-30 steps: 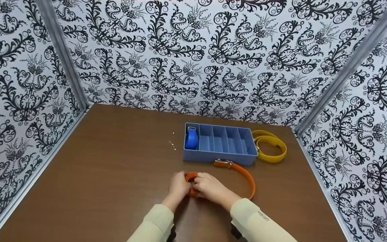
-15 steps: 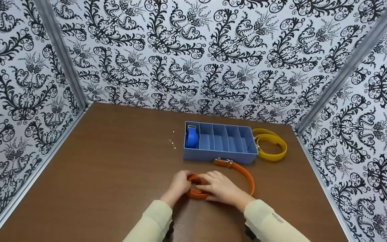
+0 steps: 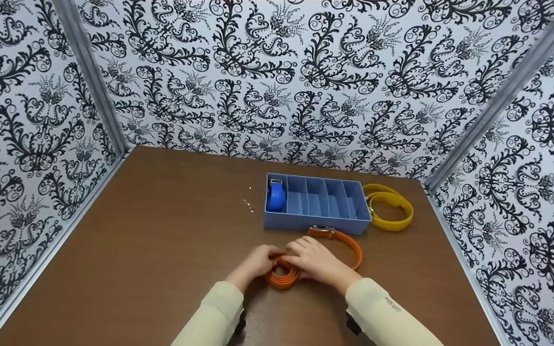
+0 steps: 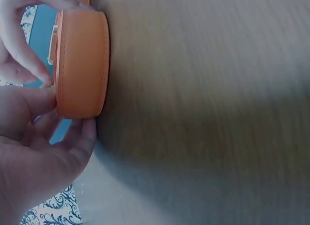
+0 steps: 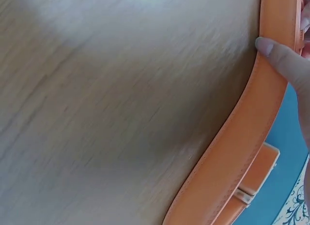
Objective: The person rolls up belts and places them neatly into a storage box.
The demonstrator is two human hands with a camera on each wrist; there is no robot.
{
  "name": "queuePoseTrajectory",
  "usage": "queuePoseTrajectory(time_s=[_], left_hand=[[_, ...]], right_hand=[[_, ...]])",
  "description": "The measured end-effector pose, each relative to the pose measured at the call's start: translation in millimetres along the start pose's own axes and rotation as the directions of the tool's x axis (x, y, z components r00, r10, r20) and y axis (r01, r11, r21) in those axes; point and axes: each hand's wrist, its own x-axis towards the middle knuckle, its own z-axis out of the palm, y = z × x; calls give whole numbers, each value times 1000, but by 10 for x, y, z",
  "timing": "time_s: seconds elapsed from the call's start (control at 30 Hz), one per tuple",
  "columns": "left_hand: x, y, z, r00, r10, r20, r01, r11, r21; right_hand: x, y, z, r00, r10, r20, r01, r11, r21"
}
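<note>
An orange belt point(image 3: 282, 280) stands on its edge on the table, one part wound into a coil and the rest curving right and back to its silver buckle point(image 3: 324, 229). My left hand point(image 3: 258, 262) pinches the coil's left side between thumb and fingers; the left wrist view shows the stitched outer wrap point(image 4: 83, 65) at the fingertips. On the coil's right side, my right hand point(image 3: 316, 259) grips it, fingers reaching over the top. In the right wrist view the thumb point(image 5: 278, 55) presses on the outer face of the strap point(image 5: 232, 133).
Behind the hands sits a blue divided box point(image 3: 315, 226), a rolled blue belt point(image 3: 276, 197) in its leftmost compartment. A loosely looped yellow belt point(image 3: 392, 225) lies against the box's right side. Patterned walls point(image 3: 277, 86) enclose the table point(image 3: 171, 230) behind and at both sides.
The coil has turned and shifted slightly nearer to me, its opening now showing in front of the fingers. The free strap's loop has narrowed. My right hand has moved up along the coil.
</note>
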Motion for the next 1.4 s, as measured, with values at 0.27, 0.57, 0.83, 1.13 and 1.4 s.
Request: queuePoseTrajectory(time_s=[0.27,0.57,0.83,1.13,1.4], left_hand=[[63,-48,-84,996,57,75,-55,998,-34],[99,-130,-61,986,-138,-95,120,977,-174],[-12,13,81,903,-292,-315,267,956,-121],[9,86,95,900,-293,-322,287,955,-68],[23,67,56,943,-239,-231,237,971,-37]], right_hand=[[102,-145,-7,996,-92,4,92,995,-34],[196,-236,12,999,-22,47,23,999,-30],[338,-322,100,989,124,76,-122,992,-39],[358,-260,60,983,129,130,-130,992,1],[148,-179,-15,985,114,129,-124,990,73]])
